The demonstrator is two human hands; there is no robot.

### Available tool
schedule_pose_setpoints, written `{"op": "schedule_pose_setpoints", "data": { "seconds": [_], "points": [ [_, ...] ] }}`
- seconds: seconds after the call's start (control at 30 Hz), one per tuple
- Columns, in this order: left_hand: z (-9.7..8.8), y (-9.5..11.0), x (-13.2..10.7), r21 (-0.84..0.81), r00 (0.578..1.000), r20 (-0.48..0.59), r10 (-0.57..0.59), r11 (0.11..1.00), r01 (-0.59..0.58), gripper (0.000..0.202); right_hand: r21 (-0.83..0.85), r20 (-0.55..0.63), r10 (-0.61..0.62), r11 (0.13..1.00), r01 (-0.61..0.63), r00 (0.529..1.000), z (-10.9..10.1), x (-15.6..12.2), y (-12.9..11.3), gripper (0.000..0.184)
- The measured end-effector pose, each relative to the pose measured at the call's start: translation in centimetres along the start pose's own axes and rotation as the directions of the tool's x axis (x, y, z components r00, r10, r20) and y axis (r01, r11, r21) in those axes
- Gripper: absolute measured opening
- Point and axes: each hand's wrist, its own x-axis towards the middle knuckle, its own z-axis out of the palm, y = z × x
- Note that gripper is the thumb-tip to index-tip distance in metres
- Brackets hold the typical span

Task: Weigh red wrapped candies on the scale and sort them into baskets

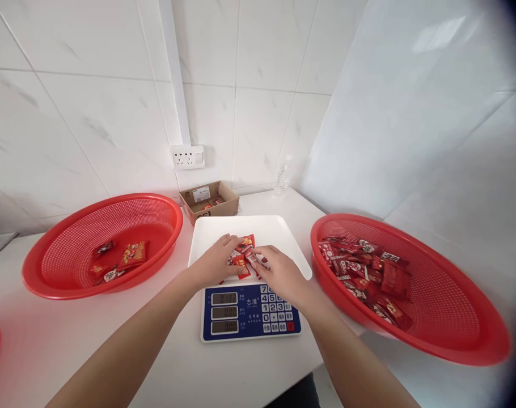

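Both my hands rest on the white pan (266, 232) of a blue-faced digital scale (249, 320). A small heap of red snack packets (244, 255) lies on the pan between them. My left hand (218, 262) lies over the left of the heap, fingers curled around packets. My right hand (279, 272) covers the right side, fingertips pressed on a packet. The scale's displays are lit.
A red mesh basket (445, 334) full of red packets stands to the right. Another red basket (75, 238) at left holds a few packets. An open cardboard box (209, 201) sits behind the scale, below a wall socket (189, 157). A clear bottle (283, 180) stands in the corner.
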Motion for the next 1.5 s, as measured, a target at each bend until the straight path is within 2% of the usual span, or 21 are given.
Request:
{"op": "schedule_pose_setpoints", "data": {
  "seconds": [0.23, 0.5, 0.6, 0.67, 0.77, 0.87, 0.97, 1.1, 1.3, 1.5],
  "points": [
    [-0.1, 0.4, 0.0, 0.013, 0.999, -0.003, 0.038, 0.999, -0.038, 0.058, -0.056, 0.004, -0.026, 0.998, 0.026, 1.0, 0.0, 0.3, -0.2, 0.025],
    [0.3, 0.5, 0.2, 0.064, 0.997, -0.015, 0.082, 0.995, -0.081, 0.056, -0.071, 0.004, 0.005, 0.997, -0.005, 1.0, 0.2, 0.0, -0.1, 0.024],
    [0.4, 0.3, 0.2, 0.095, 0.997, -0.026, 0.069, 0.993, -0.066, 0.065, -0.08, -0.058, -0.033, 0.996, 0.028, 0.998, 0.3, -0.2, 0.1, 0.023],
    [0.3, 0.4, -0.2, 0.115, 0.997, -0.06, 0.054, 0.992, -0.046, 0.068, -0.071, -0.142, -0.068, 0.996, 0.058, 0.988, 0.1, -0.7, 0.5, 0.023],
    [-0.1, 0.4, -2.0, 0.13, 0.993, -0.115, 0.03, 0.991, -0.014, 0.065, -0.07, -0.268, -0.121, 0.992, 0.106, 0.956, -0.4, -2.2, 1.5, 0.024],
    [-0.3, 0.2, -4.5, 0.154, 0.989, -0.146, -0.019, 0.987, 0.041, 0.059, -0.108, -0.332, -0.147, 0.987, 0.117, 0.932, -0.8, -3.9, 2.5, 0.024],
    [-0.1, -0.3, -6.4, 0.185, 0.979, -0.19, -0.071, 0.977, 0.107, 0.047, -0.158, -0.296, -0.18, 0.978, 0.138, 0.938, -0.6, -4.9, 2.7, 0.023],
    [0.4, -0.4, -6.6, 0.2, 0.965, -0.255, -0.052, 0.974, 0.105, 0.037, -0.196, -0.246, -0.258, 0.957, 0.213, 0.934, 0.4, -4.3, 1.7, 0.024],
    [0.5, 0.1, -5.8, 0.192, 0.976, -0.215, -0.039, 0.978, 0.081, 0.034, -0.193, -0.207, -0.273, 0.953, 0.234, 0.94, 1.4, -2.9, 1.1, 0.024],
    [0.6, -0.2, -5.8, 0.155, 0.979, -0.2, -0.05, 0.985, 0.081, 0.034, -0.158, -0.213, -0.246, 0.964, 0.215, 0.946, 1.5, -3.0, 1.5, 0.025]
  ]
}}
